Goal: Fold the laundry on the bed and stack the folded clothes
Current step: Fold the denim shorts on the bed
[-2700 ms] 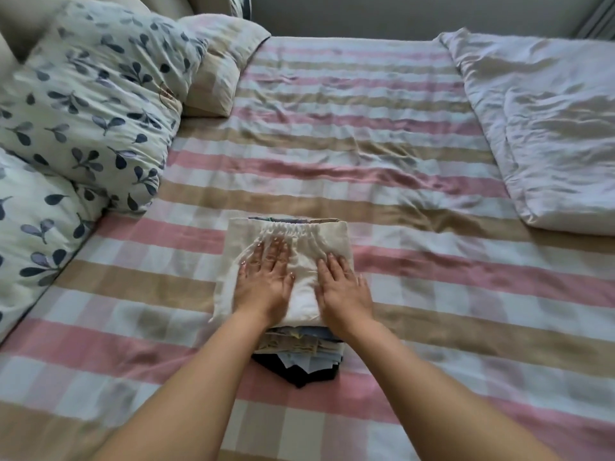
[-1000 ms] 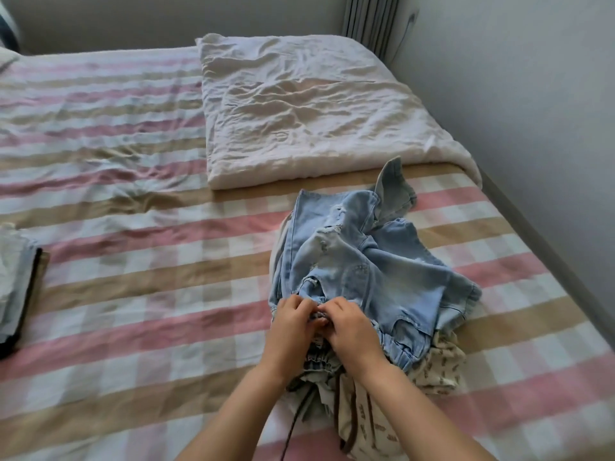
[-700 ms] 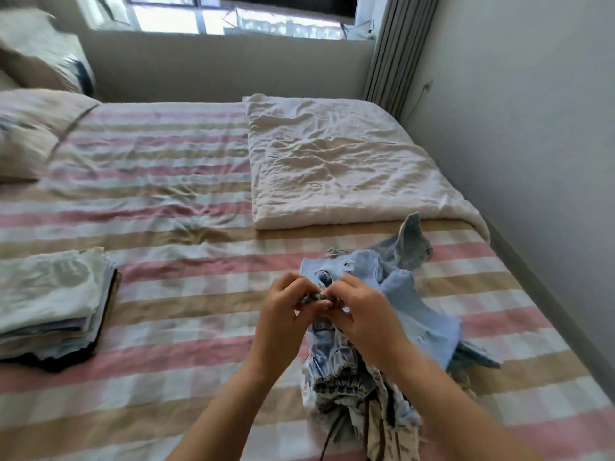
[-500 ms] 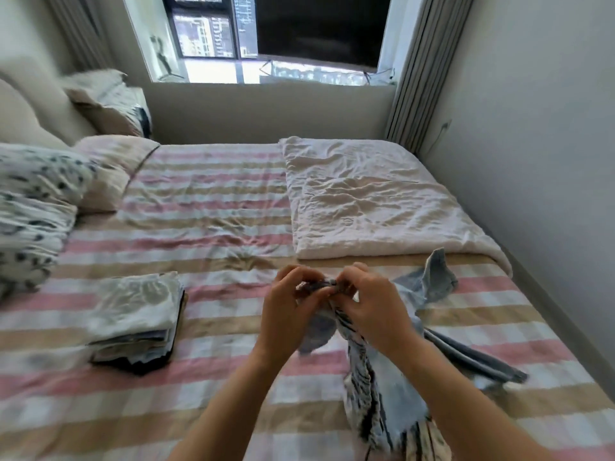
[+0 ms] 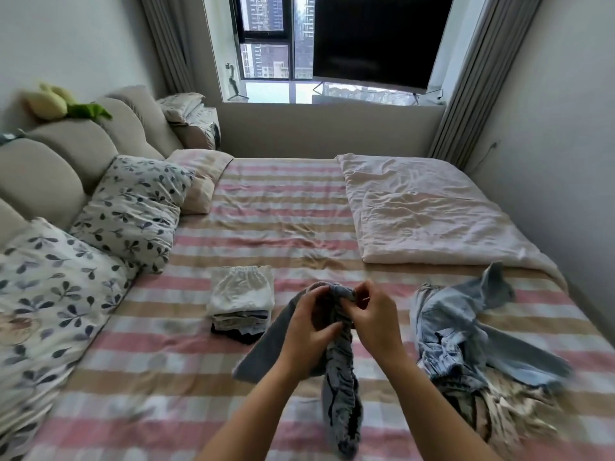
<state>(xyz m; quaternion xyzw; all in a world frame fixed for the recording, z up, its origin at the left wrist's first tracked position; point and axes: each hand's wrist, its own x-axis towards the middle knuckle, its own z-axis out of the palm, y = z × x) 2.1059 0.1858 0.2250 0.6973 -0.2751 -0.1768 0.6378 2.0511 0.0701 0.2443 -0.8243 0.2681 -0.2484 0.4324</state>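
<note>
Step in hand, as I read it: open out the blue-grey garment (image 5: 342,394) before folding. Both grips are clamped on its gathered waistband. L grip (image 5: 311,322) curls round the bunched cloth, and R grip (image 5: 376,321) pinches the band's top edge btwn thumb & forefinger. The garment hangs from them over the near part of the bed (image 5: 283,207), w/ one flap out to the left. Can't tell if the lower end touches the sheet.

To do it well: walk the grips apart along the waistband till each holds a side, then shake so the legs drop straight. Lay it flat on bare sheet btwn the folded stack (image 5: 241,294) and the unfolded pile (image 5: 459,334). The elastic is ruched, so smooth it w/ palms before the first fold. Match its width to the stack's top item so it sits square. Risk: the cloth may be twisted inside the L grip. Front vs back isn't readable here, so check first.

Containers: no basket or bin in view, and clothes sit straight on the bed.
- **Folded stack:** white elastic-waist piece on top, several layers under, a dark one at the bottom. It sits left of the grips, apart from them.
- **Unfolded pile:** light-blue denim over patterned pieces, to the right.
- **Folded quilt** (image 5: 422,207): lies beyond the pile.
</note>
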